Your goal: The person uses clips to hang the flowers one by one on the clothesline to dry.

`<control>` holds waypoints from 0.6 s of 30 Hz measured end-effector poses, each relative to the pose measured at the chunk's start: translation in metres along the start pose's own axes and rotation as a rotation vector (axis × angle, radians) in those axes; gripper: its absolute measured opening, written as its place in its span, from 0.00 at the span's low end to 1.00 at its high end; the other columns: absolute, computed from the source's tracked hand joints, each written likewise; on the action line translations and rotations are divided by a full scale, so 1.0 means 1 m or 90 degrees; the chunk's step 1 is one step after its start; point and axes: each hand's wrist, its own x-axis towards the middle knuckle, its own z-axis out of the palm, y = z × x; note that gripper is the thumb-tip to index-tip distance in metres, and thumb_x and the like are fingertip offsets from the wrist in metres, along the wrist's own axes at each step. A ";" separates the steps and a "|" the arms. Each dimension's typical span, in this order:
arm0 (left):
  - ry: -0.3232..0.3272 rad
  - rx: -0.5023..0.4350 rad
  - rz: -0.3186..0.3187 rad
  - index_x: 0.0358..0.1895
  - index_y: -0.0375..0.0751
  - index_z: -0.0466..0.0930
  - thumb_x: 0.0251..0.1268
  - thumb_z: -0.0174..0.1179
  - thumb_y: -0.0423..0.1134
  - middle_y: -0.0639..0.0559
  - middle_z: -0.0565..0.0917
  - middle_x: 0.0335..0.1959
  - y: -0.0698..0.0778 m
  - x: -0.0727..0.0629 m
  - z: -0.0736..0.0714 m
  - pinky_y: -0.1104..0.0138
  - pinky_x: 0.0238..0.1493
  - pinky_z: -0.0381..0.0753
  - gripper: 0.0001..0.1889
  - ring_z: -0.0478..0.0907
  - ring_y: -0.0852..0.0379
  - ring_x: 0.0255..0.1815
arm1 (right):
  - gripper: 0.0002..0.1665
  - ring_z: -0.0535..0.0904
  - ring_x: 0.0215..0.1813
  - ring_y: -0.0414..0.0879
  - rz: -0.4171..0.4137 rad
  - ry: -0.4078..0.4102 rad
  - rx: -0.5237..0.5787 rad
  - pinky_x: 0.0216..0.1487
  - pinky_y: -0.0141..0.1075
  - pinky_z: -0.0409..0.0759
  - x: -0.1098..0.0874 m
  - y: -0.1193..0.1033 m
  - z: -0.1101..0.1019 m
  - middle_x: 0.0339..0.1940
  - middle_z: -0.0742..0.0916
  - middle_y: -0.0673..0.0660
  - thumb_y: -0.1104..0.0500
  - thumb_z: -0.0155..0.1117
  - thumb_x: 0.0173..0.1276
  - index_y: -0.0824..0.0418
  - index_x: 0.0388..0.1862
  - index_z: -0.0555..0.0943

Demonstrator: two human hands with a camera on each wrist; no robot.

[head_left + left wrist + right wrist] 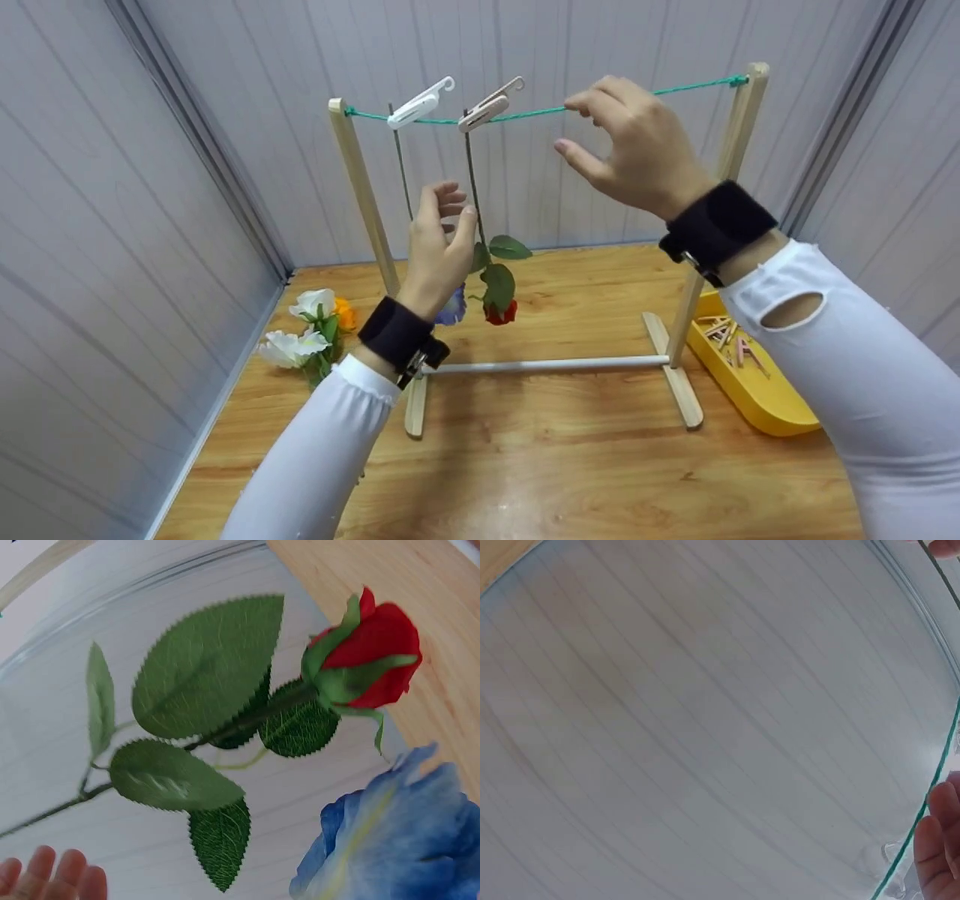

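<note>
From a green cord (532, 115), an artificial red rose (500, 311) hangs head down, its stem held by a beige clothespin (486, 111). Left of it, a white clothespin (416, 109) holds the stem of a blue flower (451, 306), partly hidden behind my left hand (442, 251). That hand is beside the two stems, fingers loosely bent around nothing. In the left wrist view, its fingertips (66, 874) appear below the rose stem. My right hand (637, 142) is at the cord, right of the clothespins, thumb apart from the fingers; whether it touches the cord is unclear.
Wooden posts (360, 187) on feet carry the cord, joined low down by a white bar (547, 365). White flowers (296, 347) and an orange flower (345, 313) stand at the left. A yellow tray (780, 424) with several clothespins (724, 334) sits at the right.
</note>
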 end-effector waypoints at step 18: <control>0.002 0.186 0.125 0.55 0.30 0.80 0.80 0.62 0.37 0.36 0.86 0.49 -0.020 -0.062 -0.009 0.49 0.53 0.87 0.12 0.84 0.40 0.49 | 0.12 0.86 0.35 0.57 0.029 -0.070 0.012 0.36 0.49 0.87 -0.101 0.007 -0.020 0.38 0.90 0.66 0.61 0.74 0.73 0.71 0.46 0.87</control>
